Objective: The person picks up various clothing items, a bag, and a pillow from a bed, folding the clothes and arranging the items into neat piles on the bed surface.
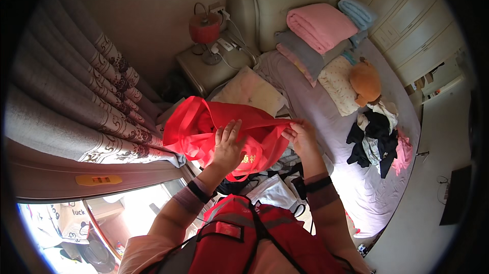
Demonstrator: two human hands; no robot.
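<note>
A large red fabric bag [237, 115] with gold printed writing and red handles is spread out before me. My right hand [302, 136] pinches the right end of its upper edge between thumb and fingers. Flat against the near side of the bag lies my left hand [228, 146], its fingers extended and not visibly gripping anything. Folds of red material fill the bag's left part; whether anything else is inside is hidden. Below the bag, a jumble of white and dark clothes [275, 191] is partly covered by it.
A pale patterned cushion [248, 88] lies beyond the bag. Behind it stands a nightstand [191, 65] with a red lamp [204, 29] and cables. On my right, the bed [355, 193] bears folded quilts, an orange plush toy [365, 79] and clothes [376, 136]. Grey curtains [76, 98] hang left.
</note>
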